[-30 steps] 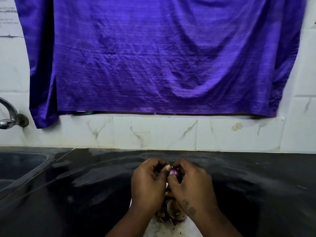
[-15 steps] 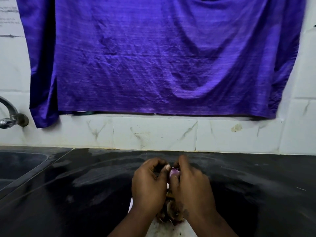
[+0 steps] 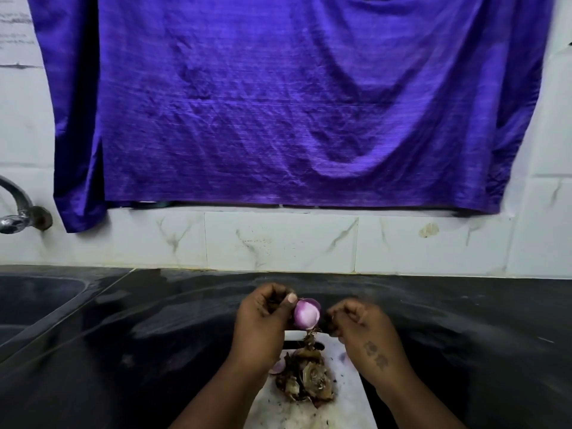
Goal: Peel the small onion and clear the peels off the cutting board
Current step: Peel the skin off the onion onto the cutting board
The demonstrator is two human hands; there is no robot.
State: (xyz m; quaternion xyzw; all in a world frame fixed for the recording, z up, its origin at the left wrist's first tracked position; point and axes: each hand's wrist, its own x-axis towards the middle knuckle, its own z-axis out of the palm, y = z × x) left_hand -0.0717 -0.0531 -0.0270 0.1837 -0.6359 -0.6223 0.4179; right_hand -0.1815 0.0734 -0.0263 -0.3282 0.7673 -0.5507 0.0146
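Note:
My left hand [image 3: 261,323] pinches a small purple-white onion [image 3: 305,315] between thumb and fingers, above the far end of a white cutting board [image 3: 346,400]. A loosened pink skin flap stands up behind the onion. Just right of it, my right hand [image 3: 360,328] is curled and blurred, apart from the onion; whether it holds a bit of peel I cannot tell. A heap of brown dry peels [image 3: 305,379] lies on the board below the onion, with one pink peel piece [image 3: 277,366] at its left.
The board rests on a black stone counter [image 3: 464,335]. A sunken sink [image 3: 28,305] and a metal tap [image 3: 17,209] are at the far left. White tiled wall and a hanging purple cloth [image 3: 278,103] fill the back.
Both hands were closed together around the onion. Now my right hand has pulled away to the right, and the onion shows bare in my left hand.

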